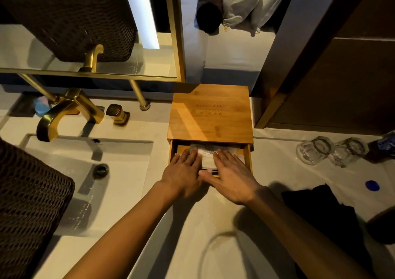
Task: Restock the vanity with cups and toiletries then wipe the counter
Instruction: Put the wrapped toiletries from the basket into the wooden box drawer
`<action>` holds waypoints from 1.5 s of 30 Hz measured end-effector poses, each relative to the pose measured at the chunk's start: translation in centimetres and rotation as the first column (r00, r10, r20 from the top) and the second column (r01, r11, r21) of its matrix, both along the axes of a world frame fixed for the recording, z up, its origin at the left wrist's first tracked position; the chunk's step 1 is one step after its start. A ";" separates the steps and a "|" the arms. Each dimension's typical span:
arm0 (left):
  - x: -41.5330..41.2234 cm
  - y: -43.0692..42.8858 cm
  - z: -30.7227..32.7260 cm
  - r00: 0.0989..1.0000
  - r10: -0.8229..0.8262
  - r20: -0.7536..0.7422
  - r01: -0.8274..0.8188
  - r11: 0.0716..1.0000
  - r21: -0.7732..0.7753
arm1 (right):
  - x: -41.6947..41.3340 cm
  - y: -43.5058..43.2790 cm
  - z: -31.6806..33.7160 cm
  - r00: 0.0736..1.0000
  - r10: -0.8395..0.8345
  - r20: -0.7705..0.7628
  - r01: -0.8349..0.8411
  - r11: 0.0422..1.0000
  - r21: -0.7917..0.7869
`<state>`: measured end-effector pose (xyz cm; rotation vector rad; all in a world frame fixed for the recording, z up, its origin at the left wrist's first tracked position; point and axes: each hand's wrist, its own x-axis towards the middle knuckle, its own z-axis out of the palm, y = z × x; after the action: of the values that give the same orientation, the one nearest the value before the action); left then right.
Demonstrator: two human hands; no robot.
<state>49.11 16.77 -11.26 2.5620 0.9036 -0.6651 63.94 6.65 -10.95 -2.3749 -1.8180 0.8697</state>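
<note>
A wooden amenity box (210, 116) stands on the white counter (267, 171), its drawer (248, 157) pulled partly out toward me. Pale wrapped toiletry packets (206, 152) lie inside the drawer. My left hand (183, 171) and my right hand (232, 175) rest flat, side by side, fingers spread, on the packets and the drawer's front edge. Neither hand grips anything. To the right of the box, two clear glass cups (314, 150) stand upside down on the counter. A black cloth (320, 210) lies on the counter at the near right.
A gold faucet (64, 112) and its handle (116, 113) stand behind the sink basin (85, 171) at left. A dark woven basket (27, 210) is at the near left. A blue bottle cap (372, 185) and a dark bottle (382, 148) sit far right. A gold-framed mirror (175, 32) rises behind.
</note>
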 end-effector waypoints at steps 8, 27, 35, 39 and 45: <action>0.5 1.3 3.4 0.852 0.012 0.523 -0.123 0.976 0.179 | -2.6 -5.2 -0.6 0.868 -0.289 -0.404 0.464 0.762 0.452; 5.9 13.0 -2.1 0.915 -0.016 0.403 -0.124 0.940 0.317 | -4.5 -1.8 -4.3 -0.013 -0.688 -0.726 0.740 0.482 -0.470; 5.8 13.5 -2.5 0.910 -0.023 0.415 -0.114 0.946 0.303 | -3.8 -0.4 -3.6 -0.037 -0.667 -0.744 0.753 0.471 -0.459; 5.9 13.5 -2.5 0.906 -0.022 0.424 -0.118 0.946 0.301 | -3.5 0.8 -3.3 -0.099 -0.646 -0.757 0.755 0.447 -0.480; 5.8 13.4 -2.4 0.907 -0.026 0.421 -0.115 0.945 0.305 | -3.0 1.8 -2.8 -0.115 -0.607 -0.786 0.771 0.445 -0.456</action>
<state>54.94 30.19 -13.68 2.7921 0.9773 0.0730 60.95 8.50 -13.74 -1.5736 -0.0058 1.2926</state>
